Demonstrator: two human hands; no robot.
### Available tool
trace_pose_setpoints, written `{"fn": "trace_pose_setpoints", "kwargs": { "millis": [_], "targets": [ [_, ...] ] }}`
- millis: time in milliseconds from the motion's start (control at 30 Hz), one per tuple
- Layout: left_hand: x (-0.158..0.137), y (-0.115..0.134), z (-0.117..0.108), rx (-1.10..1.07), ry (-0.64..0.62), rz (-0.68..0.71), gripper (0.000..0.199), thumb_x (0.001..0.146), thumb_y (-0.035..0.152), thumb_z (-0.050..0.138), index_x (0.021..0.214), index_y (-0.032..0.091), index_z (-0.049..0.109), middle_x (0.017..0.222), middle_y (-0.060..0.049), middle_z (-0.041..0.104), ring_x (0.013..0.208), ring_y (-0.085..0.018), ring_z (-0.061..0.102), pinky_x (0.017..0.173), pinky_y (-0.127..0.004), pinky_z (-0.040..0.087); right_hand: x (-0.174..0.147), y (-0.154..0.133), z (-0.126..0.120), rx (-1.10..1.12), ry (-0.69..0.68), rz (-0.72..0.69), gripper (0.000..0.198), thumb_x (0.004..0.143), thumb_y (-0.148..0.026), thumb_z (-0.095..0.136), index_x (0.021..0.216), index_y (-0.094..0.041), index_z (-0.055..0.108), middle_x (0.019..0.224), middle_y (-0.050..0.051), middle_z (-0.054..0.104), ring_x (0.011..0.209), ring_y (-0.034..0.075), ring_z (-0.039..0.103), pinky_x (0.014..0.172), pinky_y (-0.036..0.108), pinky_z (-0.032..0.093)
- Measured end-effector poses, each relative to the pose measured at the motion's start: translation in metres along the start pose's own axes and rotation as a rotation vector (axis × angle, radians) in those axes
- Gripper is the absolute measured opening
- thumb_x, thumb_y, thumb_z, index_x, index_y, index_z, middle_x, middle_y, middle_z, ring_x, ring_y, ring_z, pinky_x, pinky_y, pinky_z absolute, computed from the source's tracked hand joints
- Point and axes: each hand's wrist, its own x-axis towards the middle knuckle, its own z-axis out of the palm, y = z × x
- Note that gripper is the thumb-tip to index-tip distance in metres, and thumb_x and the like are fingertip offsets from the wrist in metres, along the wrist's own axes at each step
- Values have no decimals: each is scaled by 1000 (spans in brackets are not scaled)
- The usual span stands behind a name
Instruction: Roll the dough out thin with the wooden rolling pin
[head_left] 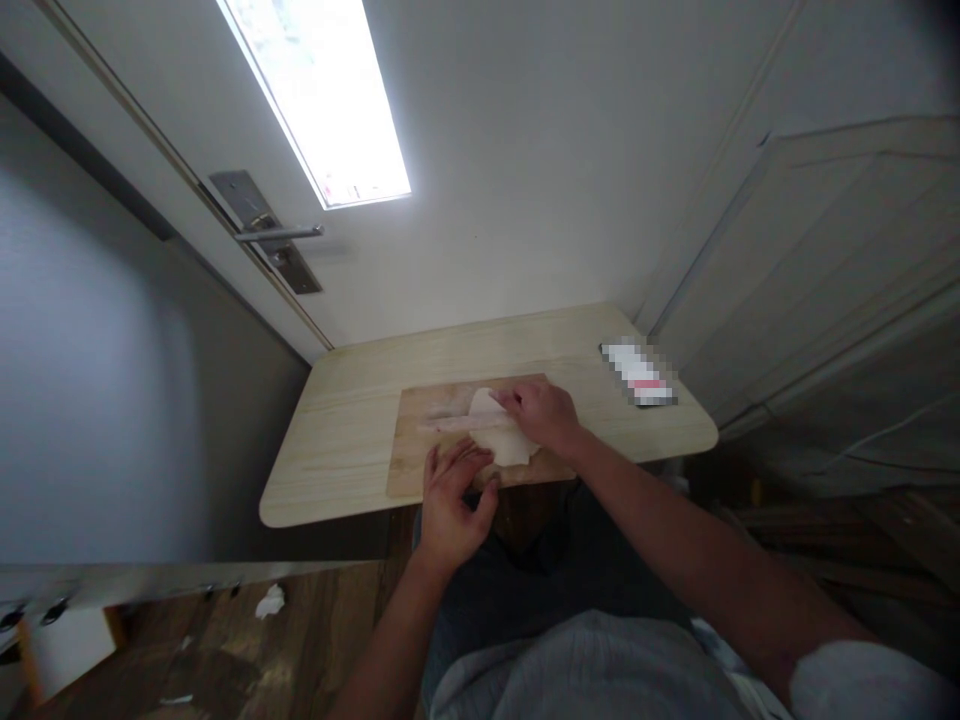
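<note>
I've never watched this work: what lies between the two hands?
The head view shows part of a pale flat sheet and a thin stick between the left hand and right hand.

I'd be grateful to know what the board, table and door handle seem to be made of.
The board: probably wood, matt, judging by its plain tan surface.
The table: wood or wood-look laminate, smooth, with pale streaky grain; I cannot tell which.
The door handle: likely metal, satin, as its grey lever catches light.
</note>
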Motion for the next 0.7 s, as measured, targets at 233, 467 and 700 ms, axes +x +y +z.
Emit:
{"fn": "trace_pose_setpoints", "kwargs": {
  "millis": [233, 467, 700],
  "targets": [
    [44, -13, -11, 114, 241, -18, 22, 91, 33, 58, 108, 24, 69, 116, -7, 71, 117, -27, 59, 105, -48, 42, 8, -2, -5, -8, -11, -71, 69, 101, -63, 21, 92, -21, 76, 98, 10, 75, 93, 24, 66, 80, 33, 43],
    [70, -30, -7, 342, 135, -108, 28, 95, 43, 52, 96, 23, 73, 98, -9, 74, 103, -31, 61, 93, -49, 41, 15, -9, -2, -121, -4, -40, 47, 104, -40, 29, 108, -17, 69, 112, 16, 70, 106, 29, 60, 89, 41, 41],
    [68, -24, -2, 378, 87, -82, 31, 97, 41, 48, 92, 23, 73, 96, -9, 74, 99, -30, 61, 91, -47, 38, 23, -13, 10, 7, 31, 109, 51, 101, -54, 36, 128, -18, 59, 126, 17, 63, 120, 33, 51, 100, 49, 36]
  ]
}}
